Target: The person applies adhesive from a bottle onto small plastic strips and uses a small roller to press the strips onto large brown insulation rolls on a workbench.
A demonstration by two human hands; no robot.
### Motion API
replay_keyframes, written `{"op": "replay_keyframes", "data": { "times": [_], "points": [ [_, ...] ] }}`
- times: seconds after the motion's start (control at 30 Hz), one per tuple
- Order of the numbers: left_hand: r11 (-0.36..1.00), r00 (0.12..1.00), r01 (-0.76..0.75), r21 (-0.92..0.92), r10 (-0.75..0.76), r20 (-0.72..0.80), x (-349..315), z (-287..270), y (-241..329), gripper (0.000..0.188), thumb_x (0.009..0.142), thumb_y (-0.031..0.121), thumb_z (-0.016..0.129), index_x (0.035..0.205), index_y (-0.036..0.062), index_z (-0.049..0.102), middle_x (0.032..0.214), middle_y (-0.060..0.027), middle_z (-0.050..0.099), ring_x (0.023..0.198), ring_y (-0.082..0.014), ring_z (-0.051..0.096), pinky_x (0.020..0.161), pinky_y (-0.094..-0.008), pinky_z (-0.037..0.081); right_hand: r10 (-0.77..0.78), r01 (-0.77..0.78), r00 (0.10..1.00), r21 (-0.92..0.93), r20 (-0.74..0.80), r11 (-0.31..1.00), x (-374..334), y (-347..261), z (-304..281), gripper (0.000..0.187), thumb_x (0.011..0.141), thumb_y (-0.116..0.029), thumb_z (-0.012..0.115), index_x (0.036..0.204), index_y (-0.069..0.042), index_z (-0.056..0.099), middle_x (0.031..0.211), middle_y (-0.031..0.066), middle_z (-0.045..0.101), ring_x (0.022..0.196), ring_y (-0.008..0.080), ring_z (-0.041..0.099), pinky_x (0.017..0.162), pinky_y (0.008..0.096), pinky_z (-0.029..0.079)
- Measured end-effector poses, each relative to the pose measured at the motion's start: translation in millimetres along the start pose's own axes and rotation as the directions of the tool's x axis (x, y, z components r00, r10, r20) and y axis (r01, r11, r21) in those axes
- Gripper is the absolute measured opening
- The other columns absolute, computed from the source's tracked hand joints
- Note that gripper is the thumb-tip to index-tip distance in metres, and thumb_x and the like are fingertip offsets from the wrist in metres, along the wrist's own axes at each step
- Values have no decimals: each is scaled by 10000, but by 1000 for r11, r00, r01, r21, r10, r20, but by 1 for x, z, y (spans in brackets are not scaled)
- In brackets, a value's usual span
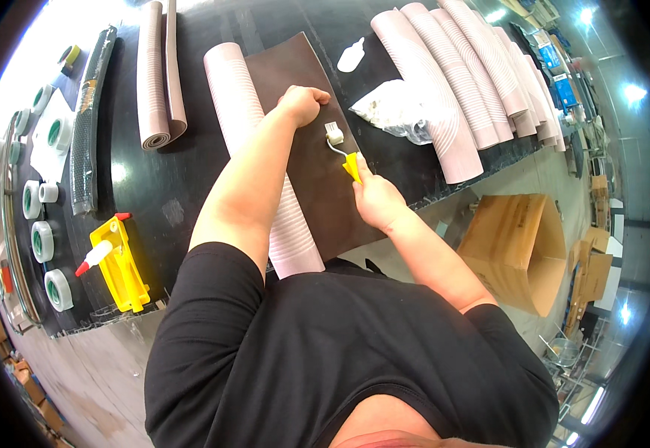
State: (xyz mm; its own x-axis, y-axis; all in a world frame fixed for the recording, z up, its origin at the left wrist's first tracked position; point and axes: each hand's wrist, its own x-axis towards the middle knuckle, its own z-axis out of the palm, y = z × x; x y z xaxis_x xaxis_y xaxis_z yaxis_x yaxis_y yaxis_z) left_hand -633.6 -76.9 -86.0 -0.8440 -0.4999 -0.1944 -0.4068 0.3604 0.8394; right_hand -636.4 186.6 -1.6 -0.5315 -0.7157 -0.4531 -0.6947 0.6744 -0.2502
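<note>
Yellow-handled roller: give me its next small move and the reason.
Probably run the yellow-handled roller a short way along the right-hand side of the brown sheet. The right hand grips its handle, its head is over the sheet near that edge, and the left hand is at the sheet's far part, seemingly placed to steady it.

Open cardboard box [498, 243], blue packages [564, 92]
</note>
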Motion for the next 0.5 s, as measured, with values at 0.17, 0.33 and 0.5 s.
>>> {"op": "replay_keyframes", "data": {
  "times": [0.17, 0.33, 0.5],
  "points": [
    [1000, 1000, 6, 23, -6, -6, -3, -4, 4, 412, 844, -19, 471, 1160, 70, 720, 1145, -110, 719, 1077, -223, 668, 983, -305, 488, 19, -19, 1000, -28, -5, 999, 4, -14, -6, 618, 990, -241, 443, 1532, -24, 242, 931, 267, 667, 878, 420, 654, 810, 498, 508],
    [999, 1000, -15, 29, 15, -2, -1, -2, 4, 421, 841, -27, 465, 1162, 68, 720, 1149, -114, 718, 1093, -226, 662, 996, -304, 477, -14, 15, 998, 22, -61, 1000, 19, -11, -7, 610, 980, -223, 463, 1512, 3, 270, 900, 291, 669, 849, 441, 654, 796, 515, 503],
    [1000, 1000, -23, 17, 23, -1, -1, -4, 2, 432, 834, -44, 452, 1159, 57, 719, 1148, -119, 718, 1098, -226, 661, 1005, -300, 470, 18, -18, 1000, 40, 11, 999, 34, -22, -19, 623, 993, -250, 433, 1543, -39, 230, 1070, 288, 655, 998, 419, 642, 890, 479, 492]
  ]
}}
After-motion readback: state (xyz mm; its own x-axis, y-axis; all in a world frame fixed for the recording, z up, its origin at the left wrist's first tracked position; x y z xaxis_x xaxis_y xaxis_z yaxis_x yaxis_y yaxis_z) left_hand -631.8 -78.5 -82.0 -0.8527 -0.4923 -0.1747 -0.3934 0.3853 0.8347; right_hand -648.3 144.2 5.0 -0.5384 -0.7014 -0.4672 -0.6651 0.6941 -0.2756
